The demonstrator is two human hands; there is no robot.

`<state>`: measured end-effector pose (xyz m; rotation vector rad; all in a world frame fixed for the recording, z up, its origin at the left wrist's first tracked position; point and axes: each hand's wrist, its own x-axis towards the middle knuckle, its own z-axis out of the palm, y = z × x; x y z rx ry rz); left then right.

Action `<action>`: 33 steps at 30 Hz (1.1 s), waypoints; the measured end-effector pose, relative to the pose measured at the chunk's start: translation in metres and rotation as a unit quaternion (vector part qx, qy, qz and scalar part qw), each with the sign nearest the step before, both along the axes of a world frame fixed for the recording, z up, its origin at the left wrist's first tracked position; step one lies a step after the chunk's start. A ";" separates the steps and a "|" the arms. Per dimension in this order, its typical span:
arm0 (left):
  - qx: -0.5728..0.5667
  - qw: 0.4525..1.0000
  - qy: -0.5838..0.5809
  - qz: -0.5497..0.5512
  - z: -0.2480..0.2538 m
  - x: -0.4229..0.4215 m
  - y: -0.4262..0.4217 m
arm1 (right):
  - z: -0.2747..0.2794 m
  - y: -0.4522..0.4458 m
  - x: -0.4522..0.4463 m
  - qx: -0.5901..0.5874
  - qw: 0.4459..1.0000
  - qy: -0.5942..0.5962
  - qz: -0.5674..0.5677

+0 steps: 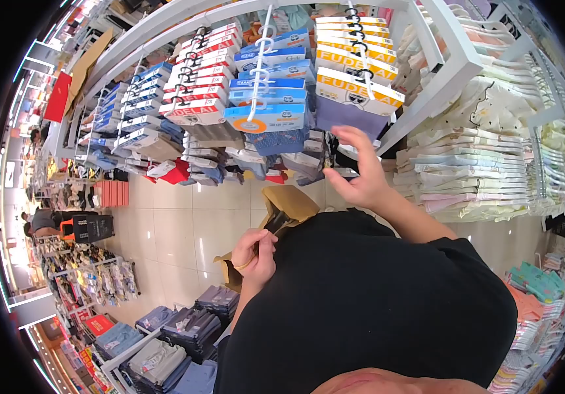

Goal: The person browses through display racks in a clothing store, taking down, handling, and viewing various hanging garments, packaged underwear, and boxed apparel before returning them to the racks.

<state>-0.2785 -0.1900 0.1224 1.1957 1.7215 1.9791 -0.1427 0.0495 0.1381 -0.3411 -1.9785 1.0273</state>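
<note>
My right hand (pixel 359 172) is raised with thumb and fingers apart, holding nothing. It is nearest to the front yellow-and-white "FUDELAI" pack (pixel 355 98), whose purple folded cloth (pixel 350 119) hangs just above my fingertips; whether they touch is hard to tell. My left hand (pixel 255 255), a ring on one finger, is closed around a dark slim object (pixel 276 223) in front of my body. Its exact kind does not show. Below it is an open brown cardboard box (pixel 290 201), partly hidden by my hand and black shirt.
A white metal rack (pixel 456 65) carries blue packs (pixel 266 118) and red-and-white packs (pixel 194 111) on hooks. Pale clothes (pixel 466 164) hang at the right. Folded trousers (pixel 158 358) lie on a stand at lower left. Tiled floor (pixel 171 230) runs between. Another person (pixel 45 220) is at far left.
</note>
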 end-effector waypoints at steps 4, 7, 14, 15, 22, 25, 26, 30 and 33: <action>0.008 1.000 0.001 0.008 -0.002 -0.003 -0.006 | 0.007 0.001 -0.026 -0.012 0.999 -0.033 0.011; 0.007 1.000 0.001 0.022 -0.003 -0.005 -0.012 | 0.017 0.002 -0.045 -0.017 0.999 -0.033 0.005; 0.010 0.998 0.008 0.058 -0.001 -0.011 -0.025 | 0.002 0.002 -0.072 -0.076 0.995 -0.063 -0.022; 0.014 0.998 0.007 0.063 -0.001 -0.011 -0.026 | -0.002 0.002 -0.075 -0.071 0.996 -0.048 -0.024; 0.001 0.998 0.036 0.046 -0.003 -0.020 -0.033 | -0.017 -0.002 -0.087 -0.057 0.997 -0.014 -0.053; 0.010 0.998 0.024 0.052 -0.003 -0.020 -0.031 | -0.016 0.001 -0.090 -0.168 0.986 0.008 0.015; 0.014 0.998 0.014 0.060 -0.003 -0.019 -0.029 | -0.014 0.002 -0.090 -0.198 0.979 -0.016 0.039; 0.007 0.999 0.035 0.007 -0.004 -0.026 -0.030 | -0.005 0.001 -0.084 -0.205 0.975 -0.028 0.083; 0.023 0.998 0.045 0.041 0.004 -0.024 -0.017 | 0.003 0.000 -0.076 -0.063 0.991 0.026 0.116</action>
